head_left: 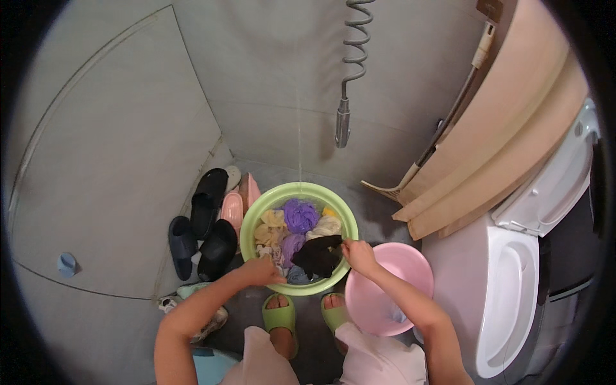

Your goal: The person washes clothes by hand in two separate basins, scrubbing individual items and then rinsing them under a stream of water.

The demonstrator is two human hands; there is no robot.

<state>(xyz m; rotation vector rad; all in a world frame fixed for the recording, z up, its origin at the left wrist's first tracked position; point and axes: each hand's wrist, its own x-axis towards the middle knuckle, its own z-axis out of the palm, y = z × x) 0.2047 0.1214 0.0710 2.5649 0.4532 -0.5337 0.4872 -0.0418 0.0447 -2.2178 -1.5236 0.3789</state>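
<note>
A light green basin [251, 206] stands on the floor before my feet, filled with water and wet laundry. Inside are a purple bundle [300, 216], yellowish cloth [269, 235], whitish cloth [326, 226] and a black garment [315, 257]. My right hand [360, 257] pinches the black garment's edge at the basin's right rim. At the lower left rim is my left hand [262, 272], its fingers pointing inward; whether it grips cloth is hidden. A thin stream of water [299, 144] falls into the basin from above.
A pink basin [353, 303] stands at the right, under my right forearm. Beyond it is a white toilet [507, 308] with its lid raised. Black slippers [209, 202] and pink slippers [232, 209] lie left. A coiled hose with a sprayer [342, 122] hangs at the wall; a broom [445, 122] leans right.
</note>
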